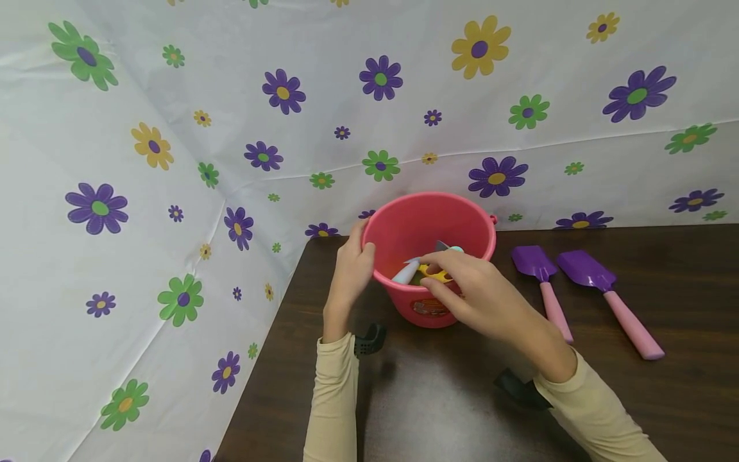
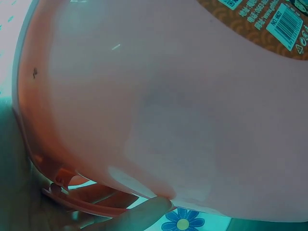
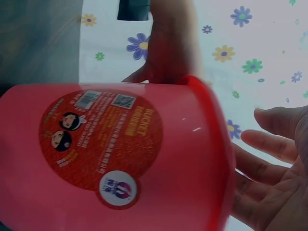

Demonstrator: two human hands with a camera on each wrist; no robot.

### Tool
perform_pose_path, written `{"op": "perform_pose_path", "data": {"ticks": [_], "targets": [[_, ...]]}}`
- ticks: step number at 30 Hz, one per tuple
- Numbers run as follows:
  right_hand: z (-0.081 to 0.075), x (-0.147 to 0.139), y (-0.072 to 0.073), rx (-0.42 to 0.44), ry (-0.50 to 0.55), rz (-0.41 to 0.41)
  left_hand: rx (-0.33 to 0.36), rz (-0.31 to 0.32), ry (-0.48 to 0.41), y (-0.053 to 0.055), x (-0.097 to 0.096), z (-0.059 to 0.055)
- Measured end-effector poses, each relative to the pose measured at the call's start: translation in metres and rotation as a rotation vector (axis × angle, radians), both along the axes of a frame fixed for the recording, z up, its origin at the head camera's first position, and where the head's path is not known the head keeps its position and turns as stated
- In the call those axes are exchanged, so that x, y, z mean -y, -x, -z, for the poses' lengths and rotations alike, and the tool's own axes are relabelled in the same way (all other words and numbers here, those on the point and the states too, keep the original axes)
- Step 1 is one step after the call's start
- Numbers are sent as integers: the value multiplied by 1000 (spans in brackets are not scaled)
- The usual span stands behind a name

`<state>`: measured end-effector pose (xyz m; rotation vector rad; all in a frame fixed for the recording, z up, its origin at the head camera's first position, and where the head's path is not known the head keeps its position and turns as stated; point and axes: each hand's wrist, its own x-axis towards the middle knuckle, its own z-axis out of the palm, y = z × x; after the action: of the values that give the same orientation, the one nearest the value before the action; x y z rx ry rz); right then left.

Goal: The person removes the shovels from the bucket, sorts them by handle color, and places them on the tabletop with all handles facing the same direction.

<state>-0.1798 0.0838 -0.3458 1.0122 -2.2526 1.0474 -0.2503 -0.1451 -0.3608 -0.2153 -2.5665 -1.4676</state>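
Note:
A pink-red bucket (image 1: pixel 407 300) stands upright on the dark table. My left hand (image 1: pixel 353 263) grips its rim at the left, thumb over the edge; in the left wrist view its fingers (image 2: pixel 151 211) lie by the bucket's side and handle. Over the near right rim, my right hand (image 1: pixel 482 292) reaches into the bucket opening. Its fingers are loosely bent and spread in the right wrist view, with nothing seen between them. Inside the bucket lie a yellow thing (image 1: pixel 437 275), a pale blue-white piece (image 1: pixel 407 273) and a grey-tipped piece (image 1: pixel 442 246), partly hidden by that hand.
Two purple shovels with pink handles, a smaller one (image 1: pixel 555 311) and a larger one (image 1: pixel 632 321), lie right of the bucket on the wooden table (image 1: pixel 693 289). A white flower-printed sheet (image 1: pixel 323 51) hangs behind and along the left side.

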Motion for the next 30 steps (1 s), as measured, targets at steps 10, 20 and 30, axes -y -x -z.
{"op": "perform_pose_path", "data": {"ticks": [10, 20, 30], "targets": [[9, 4, 5, -61, -59, 28, -8, 4, 1, 1, 0, 1], [12, 6, 12, -82, -71, 8, 2, 0, -3, 0, 0, 1], [12, 9, 16, -85, -76, -20, -2, 3, -1, 0, 1, 1]]}}
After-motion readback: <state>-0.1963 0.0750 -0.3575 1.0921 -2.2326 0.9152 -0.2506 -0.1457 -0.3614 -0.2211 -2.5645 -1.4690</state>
